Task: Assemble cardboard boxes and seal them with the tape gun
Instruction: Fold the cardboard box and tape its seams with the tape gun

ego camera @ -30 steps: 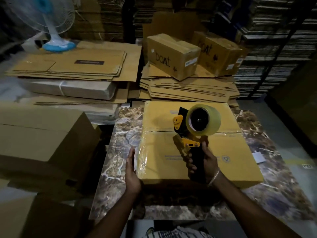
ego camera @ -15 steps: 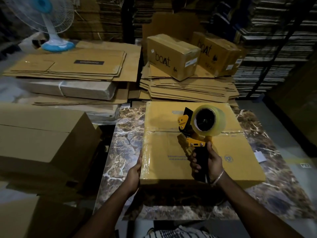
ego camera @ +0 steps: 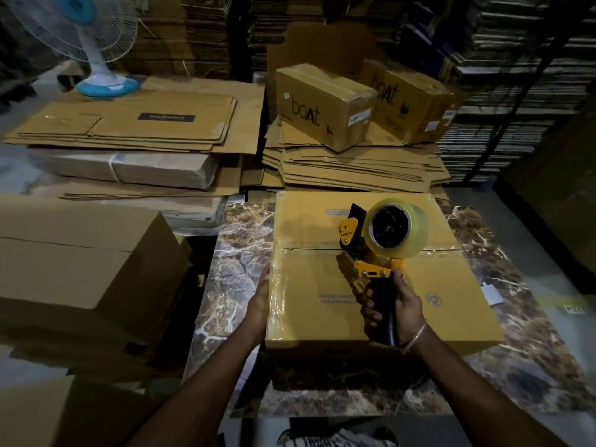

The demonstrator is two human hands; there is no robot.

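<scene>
Two hands are on the job, and both sit at the near half of the box [ego camera: 371,285], which lies flat on the marble table [ego camera: 235,253]. Our left hand [ego camera: 259,301] rests against the left side wall of the box, fingers straight and together, pressing it so it does not slide. Our right hand [ego camera: 395,308] is above the near flap, fingers curled tight round the black handle of the tape gun [ego camera: 377,250].

What the next move turns on, we think, is the seam [ego camera: 309,248] between the two top flaps. It runs from left to right across the box, just beyond our right hand, and the nose of the gun is right at it, a little right of the middle. Whether the blade end touches the cardboard we cannot tell. The left part of the seam and the left edge already look glossy with tape, so we judge that the gun must travel along the seam's long axis, not toward us. The right hand is the nearer one to the seam; the left one only steadies.

Nothing stands on the box in the way of the gun. Left of the box, off the table, is a big closed carton [ego camera: 80,262]. Beyond the box lie stacks of flat cardboard [ego camera: 348,166], with two "boAt" cartons [ego camera: 325,104] on the nearer stack, and far to the left of them a fan [ego camera: 90,43].
</scene>
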